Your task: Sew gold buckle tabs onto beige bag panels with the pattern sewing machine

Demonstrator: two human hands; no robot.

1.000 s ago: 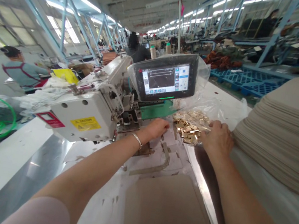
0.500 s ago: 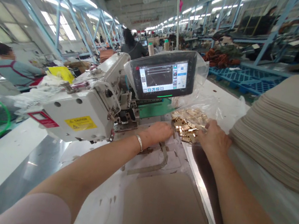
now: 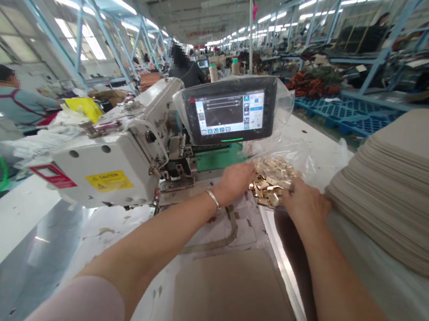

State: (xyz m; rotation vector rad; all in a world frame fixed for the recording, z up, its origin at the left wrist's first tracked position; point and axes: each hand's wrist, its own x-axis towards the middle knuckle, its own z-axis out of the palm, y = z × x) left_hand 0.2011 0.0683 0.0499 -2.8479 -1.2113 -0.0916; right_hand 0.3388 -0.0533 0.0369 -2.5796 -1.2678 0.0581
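A heap of shiny gold metal pieces (image 3: 269,191) lies in a clear plastic bag (image 3: 279,167) beyond the brown panel (image 3: 232,300). On the left side of the bag, my left hand (image 3: 237,179) is closed at its edge; the fingertips are partly hidden. My right hand (image 3: 308,202) pinches the opposite side, its thumb and fingers close together beside the gold pieces. Near my left wrist, a strip of tan material (image 3: 231,229) curves across the white work surface.
A white sewing machine (image 3: 107,164) stands at left, its needle area close to my left forearm. Behind it, a control screen (image 3: 226,110) leans over the table. To the right rises a tall stack of tan panels (image 3: 403,186). A co-worker (image 3: 19,98) sits far left.
My left hand has moved up to the left edge of the bag of gold pieces. My right hand stays at the bag's right side. The view has shifted slightly.
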